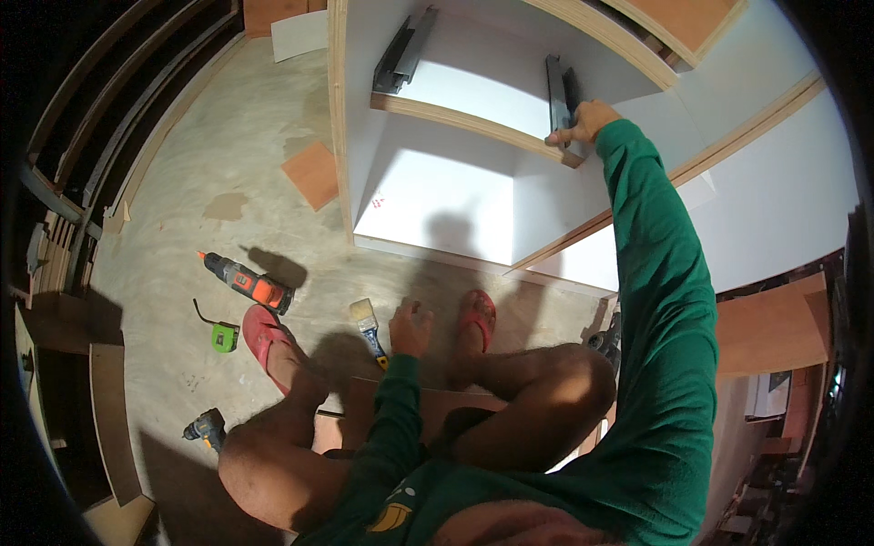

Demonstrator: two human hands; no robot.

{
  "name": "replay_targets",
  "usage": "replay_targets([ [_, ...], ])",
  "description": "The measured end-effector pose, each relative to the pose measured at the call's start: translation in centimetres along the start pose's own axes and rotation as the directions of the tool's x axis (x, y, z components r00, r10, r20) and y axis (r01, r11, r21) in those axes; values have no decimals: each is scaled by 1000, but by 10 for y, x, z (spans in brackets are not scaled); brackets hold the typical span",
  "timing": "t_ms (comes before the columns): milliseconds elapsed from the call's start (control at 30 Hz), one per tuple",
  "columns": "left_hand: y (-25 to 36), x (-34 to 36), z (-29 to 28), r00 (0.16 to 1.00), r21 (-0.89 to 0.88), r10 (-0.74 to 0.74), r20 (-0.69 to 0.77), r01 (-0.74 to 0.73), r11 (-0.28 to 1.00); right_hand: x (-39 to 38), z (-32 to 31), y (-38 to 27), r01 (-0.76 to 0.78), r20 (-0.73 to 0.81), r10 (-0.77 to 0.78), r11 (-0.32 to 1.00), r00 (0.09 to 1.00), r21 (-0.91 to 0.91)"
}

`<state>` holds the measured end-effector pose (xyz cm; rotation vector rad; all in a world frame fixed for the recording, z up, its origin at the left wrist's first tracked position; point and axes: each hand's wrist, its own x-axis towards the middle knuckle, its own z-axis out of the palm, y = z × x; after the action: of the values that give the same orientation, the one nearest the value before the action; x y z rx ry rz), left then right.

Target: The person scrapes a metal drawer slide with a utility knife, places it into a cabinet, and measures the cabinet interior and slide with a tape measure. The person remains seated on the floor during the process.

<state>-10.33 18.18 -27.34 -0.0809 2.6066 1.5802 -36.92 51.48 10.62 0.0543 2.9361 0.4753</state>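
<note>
My right arm, in a green sleeve, stretches up to the white cabinet [437, 182]. There my right hand [590, 125] grips the front end of a black metal drawer slide [557, 86], with the thumb at its tip. A second drawer slide [401, 55] is mounted along the left side of the same compartment. Between my knees hovers my left hand [411, 329], its fingers loosely bent and apart, with nothing visible in them. A paintbrush [366, 329] with pale bristles lies on the floor just left of that hand.
On the floor to the left are an orange-and-black cordless drill [246, 280], a green tape measure [224, 337] and another power tool [208, 428]. A brown board piece [311, 175] lies by the cabinet. Dark shelving frames [100, 118] stand at the far left.
</note>
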Motion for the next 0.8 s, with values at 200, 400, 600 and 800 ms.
replay_targets([
  [200, -12, 2, 1, 1000, -38, -29, 8, 30, 999, -7, 2, -11, -112, -60, 108, 991, 992, -73],
  [400, -25, 3, -2, 998, -15, -55, 6, 55, 998, -5, 13, -12, -198, -141, 187, 978, 972, -66],
  [600, -24, 2, 1, 993, -82, -113, 28, 115, 990, 11, 27, -5, -206, -239, 199, 979, 950, -5],
  [800, -23, 1, 0, 997, -46, -72, 12, 73, 996, 18, 25, -1, -183, -219, 167, 982, 961, -53],
])
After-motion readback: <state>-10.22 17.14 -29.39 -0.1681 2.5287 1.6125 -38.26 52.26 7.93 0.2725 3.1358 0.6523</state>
